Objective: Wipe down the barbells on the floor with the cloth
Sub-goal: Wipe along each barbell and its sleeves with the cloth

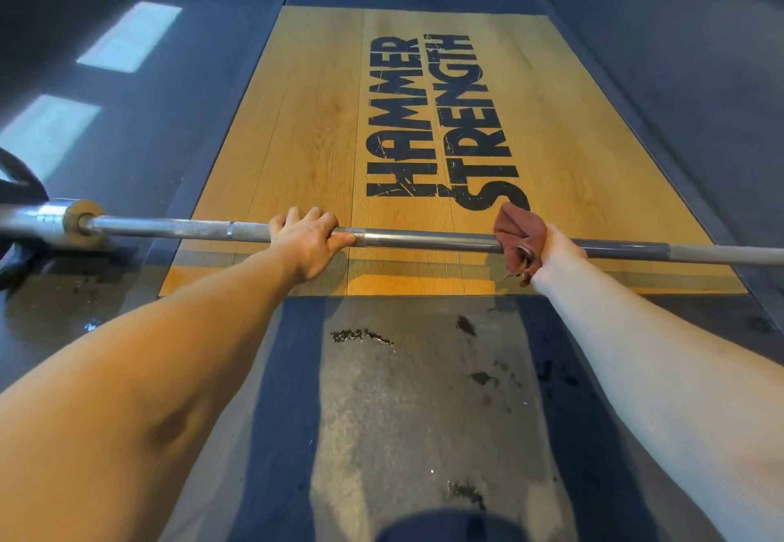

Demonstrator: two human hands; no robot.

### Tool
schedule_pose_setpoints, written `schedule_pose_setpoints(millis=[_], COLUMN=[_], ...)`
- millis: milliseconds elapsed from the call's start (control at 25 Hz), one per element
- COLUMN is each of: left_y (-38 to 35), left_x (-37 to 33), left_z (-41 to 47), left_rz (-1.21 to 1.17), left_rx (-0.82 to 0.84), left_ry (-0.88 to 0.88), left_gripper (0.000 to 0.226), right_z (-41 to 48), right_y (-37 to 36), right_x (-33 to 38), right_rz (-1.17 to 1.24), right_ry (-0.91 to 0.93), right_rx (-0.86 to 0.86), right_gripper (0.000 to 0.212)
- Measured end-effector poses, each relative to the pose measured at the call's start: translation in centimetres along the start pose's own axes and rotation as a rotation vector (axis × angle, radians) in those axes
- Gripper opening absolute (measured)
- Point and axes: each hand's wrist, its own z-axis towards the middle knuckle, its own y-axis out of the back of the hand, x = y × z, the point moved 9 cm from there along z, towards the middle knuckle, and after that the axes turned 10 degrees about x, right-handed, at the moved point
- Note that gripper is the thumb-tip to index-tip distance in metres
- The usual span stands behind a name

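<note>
A steel barbell (424,239) runs left to right across the near end of a wooden lifting platform (305,126). My left hand (306,240) grips the bar left of its middle, fingers curled over the top. My right hand (560,251) holds a reddish-brown cloth (519,236) wrapped round the bar further right. The bar's left sleeve (38,221) carries a black plate (17,185) at the left edge of view. Its right end runs out of view.
The platform bears large black lettering (441,126). Dark rubber flooring (657,54) surrounds it, with a worn, scuffed grey patch (424,393) just in front of me. Window light reflects on the floor (127,37) at the left.
</note>
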Motion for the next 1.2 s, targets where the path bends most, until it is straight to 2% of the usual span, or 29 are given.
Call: schedule_pose_setpoints(millis=[120, 320, 480, 720, 800, 880, 960, 1000, 1040, 1120, 1200], left_y=[0.1, -0.3, -0.2, -0.9, -0.3, 1.6, 3.3, 3.4, 3.0, 1.8, 1.1], left_x=[-0.2, -0.4, -0.4, 0.1, 0.0, -1.2, -3.6, -4.8, -5.8, -6.2, -5.9], left_z=[-0.5, -1.4, -1.8, -2.0, -2.4, -3.3, -5.2, -6.2, -6.9, -7.6, -7.7], left_rz=[0.009, -0.001, -0.002, 0.017, 0.055, 0.064, 0.048, 0.030, 0.029, 0.060, 0.063], left_rx=[-0.006, -0.004, 0.011, 0.023, 0.054, -0.062, -0.251, -0.302, -0.308, -0.236, -0.154], left_ry=[0.000, 0.001, 0.013, 0.034, 0.075, 0.100, 0.083, 0.068, 0.056, 0.058, 0.050], left_gripper=[0.054, 0.055, 0.056, 0.060, 0.064, 0.062, 0.053, 0.049, 0.045, 0.044, 0.048], right_z=[2.0, 0.0, -4.2, -15.2, -17.3, -18.2, -19.8, -19.7, -18.5, -15.4, -14.3], right_y=[1.1, 0.3, -1.5, 0.1, 0.8, 2.3, 3.6, 4.2, 4.9, 5.2, 2.6], right_x=[0.5, 0.0, -0.3, -1.6, -0.3, 4.1, 9.5, 11.2, 11.8, 10.5, 7.8], right_rz=[-0.071, 0.016, 0.071, 0.063, 0.026, -0.211, -0.644, -0.841, -1.018, -1.318, -1.438], right_ry=[0.013, -0.016, -0.056, -0.106, -0.039, 0.246, 0.632, 0.725, 0.707, 0.548, 0.546], right_rx=[0.026, 0.050, 0.108, 0.132, 0.164, 0.067, -0.162, -0.254, -0.307, -0.333, -0.271], right_gripper=[0.053, 0.052, 0.064, 0.041, 0.033, 0.028, 0.026, 0.029, 0.033, 0.039, 0.052])
